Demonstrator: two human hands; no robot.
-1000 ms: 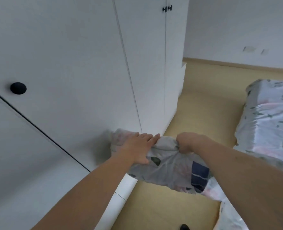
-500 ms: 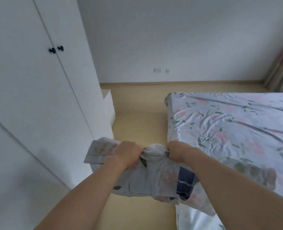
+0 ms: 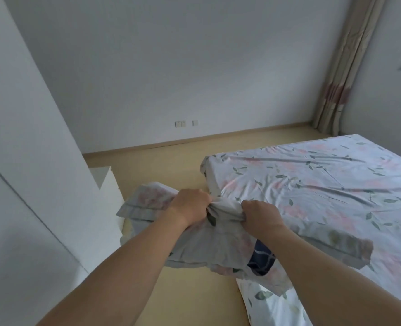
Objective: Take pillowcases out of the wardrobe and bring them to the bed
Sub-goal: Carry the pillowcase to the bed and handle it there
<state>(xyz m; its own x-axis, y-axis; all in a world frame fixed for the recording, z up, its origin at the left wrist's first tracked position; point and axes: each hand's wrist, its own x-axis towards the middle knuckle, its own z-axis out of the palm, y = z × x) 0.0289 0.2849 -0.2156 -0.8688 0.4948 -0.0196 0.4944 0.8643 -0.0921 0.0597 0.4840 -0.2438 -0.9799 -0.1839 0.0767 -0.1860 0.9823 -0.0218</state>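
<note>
Left hand (image 3: 190,205) and right hand (image 3: 259,214) clench the bunched pillowcases (image 3: 213,245): soft, light, probably slippery; hold gathered folds between them.

A beige curtain (image 3: 335,74) hangs beside wall sockets (image 3: 185,123).

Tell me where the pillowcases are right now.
In the head view, the pillowcases are bunched low in the middle, gripped by the left hand and right hand, held over the near corner of the bed, with the wardrobe to their left.
</note>
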